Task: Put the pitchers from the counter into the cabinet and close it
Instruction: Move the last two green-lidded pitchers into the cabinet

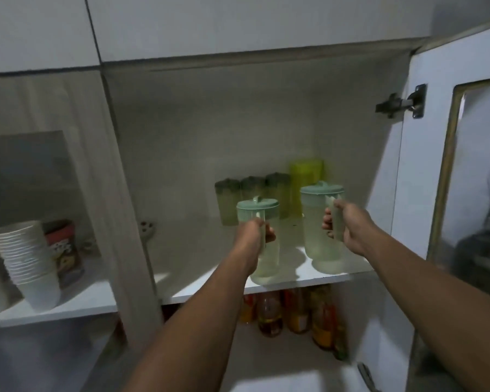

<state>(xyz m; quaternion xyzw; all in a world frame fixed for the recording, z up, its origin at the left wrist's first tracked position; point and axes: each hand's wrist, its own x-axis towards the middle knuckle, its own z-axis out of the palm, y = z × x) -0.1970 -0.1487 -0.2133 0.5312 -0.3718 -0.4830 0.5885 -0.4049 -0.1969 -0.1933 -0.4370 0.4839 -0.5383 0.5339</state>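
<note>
Two pale green translucent pitchers with teal lids are at the front of the cabinet's upper shelf (280, 282). My left hand (253, 232) grips the handle of the smaller pitcher (268, 258), whose base overlaps the shelf's front edge. My right hand (347, 224) grips the handle of the larger pitcher (317, 219), which stands on the shelf further right. The cabinet door (425, 171) with a glass panel hangs open on the right.
Several green tumblers (252, 193) and a yellow-green container (306, 176) stand at the shelf's back. Bottles (294, 315) fill the shelf below. The left compartment holds a stack of white cups (29, 258) and a red tin (65, 250).
</note>
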